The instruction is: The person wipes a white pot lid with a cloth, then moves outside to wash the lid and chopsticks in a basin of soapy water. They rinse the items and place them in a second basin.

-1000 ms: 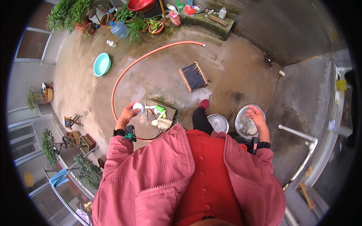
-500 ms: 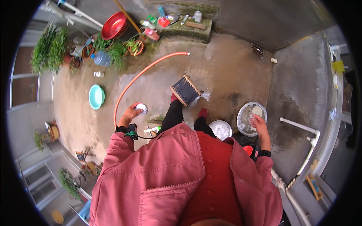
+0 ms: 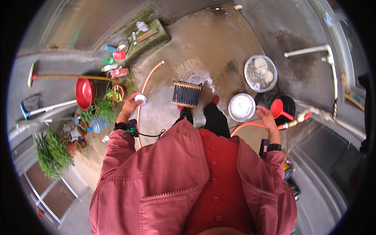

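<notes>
My left hand [image 3: 129, 106] is closed around a small round silvery-white thing [image 3: 140, 99]; its exact kind is not clear. My right hand [image 3: 267, 117] has nothing visible in it, its fingers loosely apart. It hovers by the right rim of a smaller metal basin [image 3: 253, 110] full of white suds or powder. Beyond it stands a larger metal basin [image 3: 246, 74] with cloudy water and pale rounded pieces [image 3: 260, 62]. A red dipper [image 3: 276, 107] rests in a black bucket [image 3: 290, 105] to the right of that hand.
A small wood-framed black slatted stool [image 3: 187, 94] stands before my feet. An orange hose [image 3: 149, 80] curves across the wet concrete. Potted plants [image 3: 51, 152], a red basin [image 3: 85, 94] and a long-handled broom [image 3: 70, 76] line the left. Bottles [image 3: 118, 72] stand by a mossy ledge [image 3: 154, 43]. White pipes [image 3: 335, 78] run along the right.
My view has turned to the right. The right hand has drawn back from the larger basin to beside the smaller one, and a pale piece near its fingers now lies in the larger basin.
</notes>
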Tool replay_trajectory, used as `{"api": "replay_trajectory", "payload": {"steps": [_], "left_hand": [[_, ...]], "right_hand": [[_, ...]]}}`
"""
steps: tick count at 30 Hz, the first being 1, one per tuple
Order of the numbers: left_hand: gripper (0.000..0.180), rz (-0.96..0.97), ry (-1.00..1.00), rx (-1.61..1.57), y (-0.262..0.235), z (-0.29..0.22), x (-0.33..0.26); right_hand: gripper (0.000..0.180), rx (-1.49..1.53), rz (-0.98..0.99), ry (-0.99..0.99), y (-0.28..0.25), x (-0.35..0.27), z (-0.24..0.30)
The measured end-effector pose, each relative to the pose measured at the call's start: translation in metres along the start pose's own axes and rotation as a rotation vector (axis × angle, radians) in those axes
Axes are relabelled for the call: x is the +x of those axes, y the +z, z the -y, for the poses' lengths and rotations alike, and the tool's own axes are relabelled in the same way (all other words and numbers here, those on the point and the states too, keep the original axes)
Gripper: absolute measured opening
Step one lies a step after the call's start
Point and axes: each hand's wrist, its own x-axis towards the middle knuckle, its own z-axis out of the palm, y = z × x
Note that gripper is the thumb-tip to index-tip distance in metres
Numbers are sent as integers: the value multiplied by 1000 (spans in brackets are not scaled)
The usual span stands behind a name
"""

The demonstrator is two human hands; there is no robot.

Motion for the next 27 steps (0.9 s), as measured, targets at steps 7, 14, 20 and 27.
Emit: {"api": "replay_trajectory", "payload": {"steps": [7, 14, 20, 27], "left_hand": [[50, 85, -85, 96, 32, -58, 22], [52, 129, 37, 438, 112, -160, 35], [53, 225, 115, 657, 162, -211, 50], [60, 363, 249, 712, 221, -279, 87]], "right_hand": [[37, 40, -73, -39, -23, 18, -50], [38, 93, -190, -12, -54, 39, -64], [36, 148, -211, -5, -64, 44, -72], [35, 212, -285, 2, -68, 33, -119]]}}
